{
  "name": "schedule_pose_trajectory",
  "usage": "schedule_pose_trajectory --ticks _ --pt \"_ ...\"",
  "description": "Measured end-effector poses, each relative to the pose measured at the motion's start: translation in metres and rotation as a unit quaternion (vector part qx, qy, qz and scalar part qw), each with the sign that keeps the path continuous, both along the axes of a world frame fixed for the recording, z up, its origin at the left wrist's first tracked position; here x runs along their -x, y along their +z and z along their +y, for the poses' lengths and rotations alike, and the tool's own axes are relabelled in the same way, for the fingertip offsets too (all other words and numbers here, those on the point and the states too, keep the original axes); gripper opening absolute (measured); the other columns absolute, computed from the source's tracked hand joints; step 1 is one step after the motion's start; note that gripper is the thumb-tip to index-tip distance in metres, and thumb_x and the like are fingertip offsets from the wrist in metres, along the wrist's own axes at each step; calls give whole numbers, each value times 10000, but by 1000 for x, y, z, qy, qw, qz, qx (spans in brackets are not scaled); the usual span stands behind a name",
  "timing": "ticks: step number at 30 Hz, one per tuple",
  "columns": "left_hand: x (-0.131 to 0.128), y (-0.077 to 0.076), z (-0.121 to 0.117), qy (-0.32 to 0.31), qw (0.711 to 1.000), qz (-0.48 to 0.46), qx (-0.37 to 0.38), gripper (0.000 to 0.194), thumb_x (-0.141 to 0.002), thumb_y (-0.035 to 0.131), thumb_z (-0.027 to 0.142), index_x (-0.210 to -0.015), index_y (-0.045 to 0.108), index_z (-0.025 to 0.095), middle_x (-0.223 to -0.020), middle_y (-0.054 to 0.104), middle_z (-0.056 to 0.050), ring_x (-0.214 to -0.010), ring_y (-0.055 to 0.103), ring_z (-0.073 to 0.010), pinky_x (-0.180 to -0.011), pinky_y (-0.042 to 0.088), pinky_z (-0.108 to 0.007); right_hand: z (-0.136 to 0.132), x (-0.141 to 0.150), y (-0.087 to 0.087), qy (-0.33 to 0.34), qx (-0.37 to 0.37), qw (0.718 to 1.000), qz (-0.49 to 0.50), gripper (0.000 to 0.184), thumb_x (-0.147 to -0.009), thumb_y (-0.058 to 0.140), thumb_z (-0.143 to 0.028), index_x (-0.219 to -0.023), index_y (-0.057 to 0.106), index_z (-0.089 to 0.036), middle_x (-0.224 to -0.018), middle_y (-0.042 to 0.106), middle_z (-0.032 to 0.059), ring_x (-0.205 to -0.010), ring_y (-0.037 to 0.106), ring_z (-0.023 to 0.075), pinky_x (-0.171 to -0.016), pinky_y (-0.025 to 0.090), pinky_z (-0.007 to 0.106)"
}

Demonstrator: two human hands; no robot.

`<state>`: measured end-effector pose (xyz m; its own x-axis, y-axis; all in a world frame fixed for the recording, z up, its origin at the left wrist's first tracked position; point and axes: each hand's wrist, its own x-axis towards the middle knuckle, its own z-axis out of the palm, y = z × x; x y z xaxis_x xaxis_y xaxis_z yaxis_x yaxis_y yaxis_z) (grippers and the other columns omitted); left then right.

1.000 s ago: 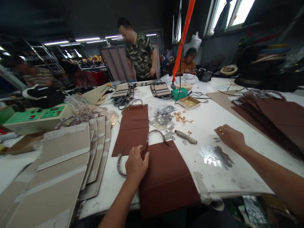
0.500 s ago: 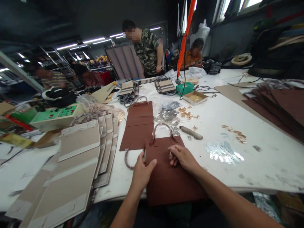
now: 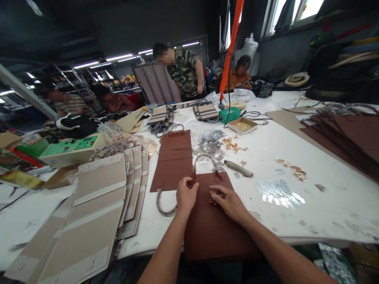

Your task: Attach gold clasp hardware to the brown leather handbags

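A brown bag panel [image 3: 219,232] with a looped, plastic-wrapped handle [image 3: 206,157] lies in front of me, overhanging the table's near edge. My left hand [image 3: 187,197] grips its upper left edge beside the handle's left tab, thumb on top. Over the panel's upper middle, my right hand [image 3: 226,200] pinches a small metal fitting, mostly hidden by the fingers. Another brown bag panel [image 3: 171,157] lies flat just behind, to the left. A grey cylindrical tool [image 3: 238,168] rests right of the handle. Gold-coloured fittings [image 3: 232,144] and flat silver metal plates [image 3: 280,192] are scattered on the table.
Beige-backed panels [image 3: 97,201] are stacked at left, by a green-faced control box [image 3: 74,148]. A green box [image 3: 230,114] and a cardboard tray [image 3: 242,126] stand farther back. More brown panels [image 3: 352,134] are piled at right. A person in camouflage [image 3: 186,73] stands across the table.
My left hand has moved up the panel's left edge to the handle tab, its fingers drawing closer together. My right hand stays over the panel, still pinching the small fitting.
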<state>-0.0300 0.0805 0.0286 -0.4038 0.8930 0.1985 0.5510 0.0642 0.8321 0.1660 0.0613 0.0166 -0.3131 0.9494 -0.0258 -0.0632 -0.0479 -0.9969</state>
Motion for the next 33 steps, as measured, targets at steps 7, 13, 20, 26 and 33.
schedule_pose_trajectory --ticks 7,13,20,26,33 --pt "-8 18 -17 31 993 -105 -45 238 -832 710 417 -771 580 226 -703 607 27 -691 561 -178 -719 422 -299 -4 -6 4 -16 -16 999 -41 420 -836 732 -527 -1108 729 -207 -926 759 55 -832 742 235 -808 604 366" --pt "-19 3 -17 71 939 -330 -59 357 -871 677 414 -1166 590 234 -1126 714 -57 -1041 676 -191 -967 501 -337 -3 -21 6 -56 -7 996 -67 452 -841 733 -529 -1127 712 -181 -847 761 59 -774 711 215 -725 587 334" --pt "-13 -15 -23 -32 825 -560 68 353 -782 752 437 -968 730 137 -887 780 -121 -941 748 -290 -924 581 -467 4 0 10 -76 -30 993 -84 422 -847 733 -528 -1079 697 -178 -844 759 72 -768 717 226 -675 577 329" --pt "-15 -26 -27 45 830 -556 -15 375 -707 806 462 -899 707 155 -935 766 -60 -955 714 -228 -963 537 -398 8 32 22 -77 -144 972 -169 239 -896 676 -407 -1011 723 -203 -838 758 54 -730 709 213 -700 564 332" --pt "-18 -31 -29 46 847 -529 -22 311 -810 719 439 -954 730 164 -1006 755 -57 -1005 676 -219 -965 500 -365 12 46 30 -74 -217 942 -244 174 -871 657 -331 -972 736 -213 -877 766 44 -720 692 197 -700 560 314"
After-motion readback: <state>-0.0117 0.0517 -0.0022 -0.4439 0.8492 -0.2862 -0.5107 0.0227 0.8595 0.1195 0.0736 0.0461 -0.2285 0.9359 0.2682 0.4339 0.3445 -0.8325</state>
